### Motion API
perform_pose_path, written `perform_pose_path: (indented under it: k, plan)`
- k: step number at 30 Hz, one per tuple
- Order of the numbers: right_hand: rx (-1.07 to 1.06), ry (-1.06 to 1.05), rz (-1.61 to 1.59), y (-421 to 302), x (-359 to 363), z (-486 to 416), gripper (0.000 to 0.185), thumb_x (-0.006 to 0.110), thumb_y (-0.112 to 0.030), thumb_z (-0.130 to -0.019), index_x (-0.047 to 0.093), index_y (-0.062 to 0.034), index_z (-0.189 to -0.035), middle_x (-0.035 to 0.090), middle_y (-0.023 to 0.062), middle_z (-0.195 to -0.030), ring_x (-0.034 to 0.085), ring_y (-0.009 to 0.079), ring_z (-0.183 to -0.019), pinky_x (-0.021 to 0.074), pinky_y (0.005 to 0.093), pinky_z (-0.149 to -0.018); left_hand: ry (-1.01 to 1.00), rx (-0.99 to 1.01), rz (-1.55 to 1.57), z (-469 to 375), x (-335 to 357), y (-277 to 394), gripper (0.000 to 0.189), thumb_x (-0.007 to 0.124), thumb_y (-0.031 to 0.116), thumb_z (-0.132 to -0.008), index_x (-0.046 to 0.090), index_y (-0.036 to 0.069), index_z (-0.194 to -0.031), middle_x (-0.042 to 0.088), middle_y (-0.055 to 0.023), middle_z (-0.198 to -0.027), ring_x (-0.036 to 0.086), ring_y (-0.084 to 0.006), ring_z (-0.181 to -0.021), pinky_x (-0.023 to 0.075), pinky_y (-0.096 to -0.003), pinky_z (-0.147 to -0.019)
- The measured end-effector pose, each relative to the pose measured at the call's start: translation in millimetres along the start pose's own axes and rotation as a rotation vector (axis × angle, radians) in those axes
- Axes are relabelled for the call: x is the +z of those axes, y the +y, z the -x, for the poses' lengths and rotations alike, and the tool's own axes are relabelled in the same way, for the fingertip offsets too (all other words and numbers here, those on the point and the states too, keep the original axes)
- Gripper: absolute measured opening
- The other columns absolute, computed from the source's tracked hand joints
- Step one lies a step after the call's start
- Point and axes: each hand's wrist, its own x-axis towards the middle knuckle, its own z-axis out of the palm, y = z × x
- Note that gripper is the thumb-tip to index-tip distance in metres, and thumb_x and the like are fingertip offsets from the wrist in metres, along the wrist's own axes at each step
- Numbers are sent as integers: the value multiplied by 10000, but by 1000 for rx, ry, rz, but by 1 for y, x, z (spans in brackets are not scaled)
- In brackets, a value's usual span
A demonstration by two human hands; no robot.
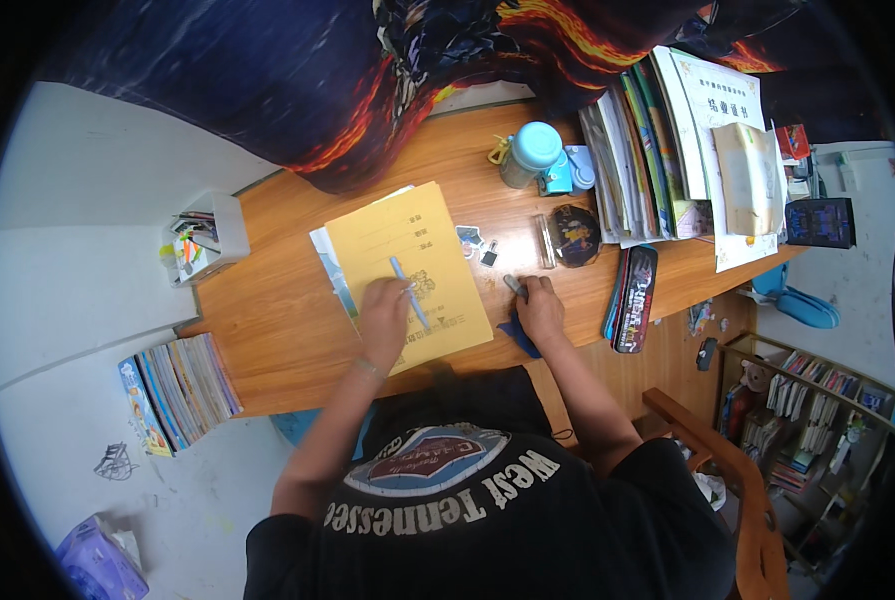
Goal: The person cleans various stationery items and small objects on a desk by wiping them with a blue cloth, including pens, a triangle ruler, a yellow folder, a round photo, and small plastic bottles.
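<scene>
My left hand (386,311) rests over a yellow paper booklet (387,240), its fingertips closed on the middle of a slim light-blue pen (420,309). The booklet bears printing and lies at a slant on top of other papers (329,259), whose edges show along its left side. To the right, on the wooden desk (282,315), my right hand (542,309) is curled around a small grey object (514,284); only its rounded end shows past the fingers. Beneath that hand, by the desk's front edge, a dark blue piece (521,339) is partly hidden.
Beyond the booklet are stickers (479,244), a dark round dish (575,235) and a light-blue-lidded bottle (535,150). Pencil cases (635,300) and upright books (642,157) stand right. A pen holder (226,236) and stacked books (184,386) line the left. A wooden chair (747,480) is behind right.
</scene>
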Motion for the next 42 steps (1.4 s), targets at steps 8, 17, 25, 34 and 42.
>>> perform_pose_path:
  k: [8, 17, 25, 34, 42]
  plan:
    - [29, 11, -94, 5, 2, 4, 244, 620, -118, -764, 540, -114, -994, 553, 126, -1010, 581, 349, -867, 479, 437, -729, -251, 387, -156, -98, 91, 31, 215, 550, 30, -737, 593, 68, -945, 569, -99, -969, 514, -293, -965, 398, -389, -863]
    - [-27, 30, -135, 16, 18, 3, 267, 621, -84, -749, 540, -116, -1002, 539, 115, -1032, 570, 349, -885, 466, 433, -747, -442, 470, -474, -127, 132, 10, 99, 548, 163, -725, 638, 125, -739, 581, -61, -916, 524, -232, -969, 425, -346, -840]
    - [-109, 42, -113, 14, 18, 3, 274, 657, -36, -708, 514, -77, -937, 527, 122, -963, 567, 335, -840, 457, 423, -708, 72, -150, 370, -59, 18, 0, 75, 625, 106, -787, 612, 33, -782, 597, -78, -755, 567, -183, -704, 461, -313, -653]
    - [-172, 49, -109, 23, 25, -3, 262, 667, -11, -683, 505, -37, -888, 521, 139, -896, 555, 329, -807, 454, 407, -702, 789, -836, 801, 12, -211, -189, 141, 552, 103, -857, 558, 67, -721, 522, 8, -596, 479, -88, -501, 364, -228, -441]
    - [-195, 87, -4, 19, 24, -1, 269, 670, -2, -672, 496, -34, -876, 521, 160, -854, 538, 343, -774, 440, 415, -686, 725, -949, 422, -54, -280, -300, 114, 618, 94, -802, 616, -19, -814, 601, -57, -684, 567, -136, -522, 461, -222, -450]
